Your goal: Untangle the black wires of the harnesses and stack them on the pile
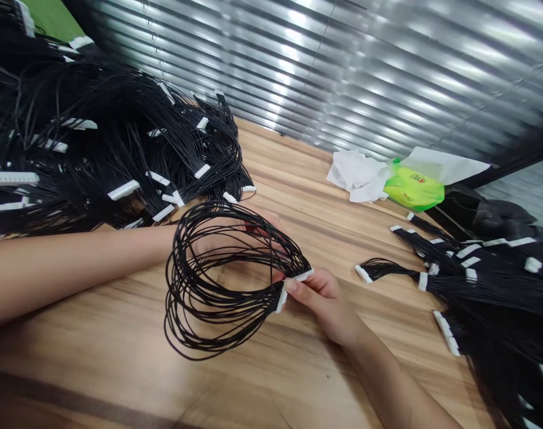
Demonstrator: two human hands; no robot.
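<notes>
A wiring harness (235, 298) of many thin black wires is bent into a loop above the table, its two white connectors (281, 298) brought together at the right end. My right hand (331, 301) pinches the harness there, thumb on top where the connectors meet. My left hand (226, 238) lies behind the loop, seen through the wires. Its fingers reach toward the connector end and appear closed on the harness; the strands partly hide them.
A large heap of black harnesses (119, 131) with white connectors fills the left. More harnesses (486, 286) lie at right on the wood-grain table (271, 158). A green tissue pack (414, 187) and crumpled white paper (358, 174) sit near metallic blinds (298, 59) at the back.
</notes>
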